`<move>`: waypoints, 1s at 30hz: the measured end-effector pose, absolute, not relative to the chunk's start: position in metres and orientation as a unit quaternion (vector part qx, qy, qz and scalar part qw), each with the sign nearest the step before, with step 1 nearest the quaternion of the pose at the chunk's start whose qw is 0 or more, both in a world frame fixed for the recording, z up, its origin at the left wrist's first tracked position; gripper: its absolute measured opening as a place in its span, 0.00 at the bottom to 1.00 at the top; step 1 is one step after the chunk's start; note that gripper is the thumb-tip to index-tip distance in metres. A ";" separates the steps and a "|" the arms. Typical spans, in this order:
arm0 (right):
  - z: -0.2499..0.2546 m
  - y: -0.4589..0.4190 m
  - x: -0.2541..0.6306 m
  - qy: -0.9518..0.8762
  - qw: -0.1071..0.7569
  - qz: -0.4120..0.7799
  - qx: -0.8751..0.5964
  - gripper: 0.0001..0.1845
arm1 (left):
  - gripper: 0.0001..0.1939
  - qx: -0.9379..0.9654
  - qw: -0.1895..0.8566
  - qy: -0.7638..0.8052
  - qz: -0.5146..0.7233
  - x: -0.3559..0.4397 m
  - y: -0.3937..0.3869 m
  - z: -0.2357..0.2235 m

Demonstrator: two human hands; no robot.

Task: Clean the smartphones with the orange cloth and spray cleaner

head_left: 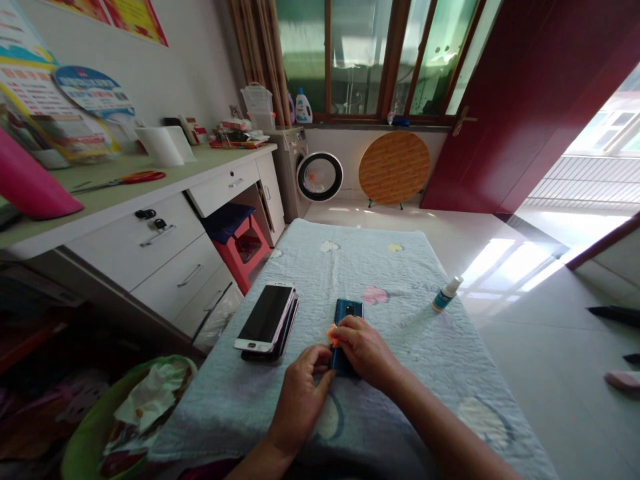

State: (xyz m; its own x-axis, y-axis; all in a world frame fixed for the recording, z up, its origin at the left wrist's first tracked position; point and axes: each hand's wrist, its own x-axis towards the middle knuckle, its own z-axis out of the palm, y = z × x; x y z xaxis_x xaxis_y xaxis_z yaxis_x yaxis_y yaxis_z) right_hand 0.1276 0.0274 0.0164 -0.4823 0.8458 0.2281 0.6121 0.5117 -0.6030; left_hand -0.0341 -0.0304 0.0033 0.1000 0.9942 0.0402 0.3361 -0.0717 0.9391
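A dark blue smartphone [343,363] lies back side up on the cloth-covered table, its camera block at the far end. My left hand [303,387] grips its near left edge between curled fingers and thumb. Pinched in my right hand [367,350] is a small orange cloth [331,335], pressed against the phone's back near its left edge. My right hand covers much of the phone's middle. To the left, a white smartphone [266,317] rests screen up on a stack of other phones. A small spray bottle [447,294] with a white cap stands to the right.
A light blue patterned cloth [360,260] covers the table. At left are a desk with drawers [165,247], a red stool [245,250] and a green bin [80,433] holding crumpled paper. A washing machine [291,157] and a round wooden tabletop [395,167] stand beyond.
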 end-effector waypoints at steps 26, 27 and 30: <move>0.012 0.111 0.123 -0.815 0.217 0.175 -0.508 0.12 | 0.05 0.731 0.222 0.584 0.275 -0.039 -0.030 0.005; 0.012 0.111 0.123 -0.812 0.219 0.174 -0.512 0.12 | 0.05 0.731 0.221 0.584 0.276 -0.039 -0.030 0.005; 0.012 0.102 0.121 -0.813 0.221 0.176 -0.509 0.12 | 0.05 0.730 0.218 0.585 0.277 -0.038 -0.030 0.004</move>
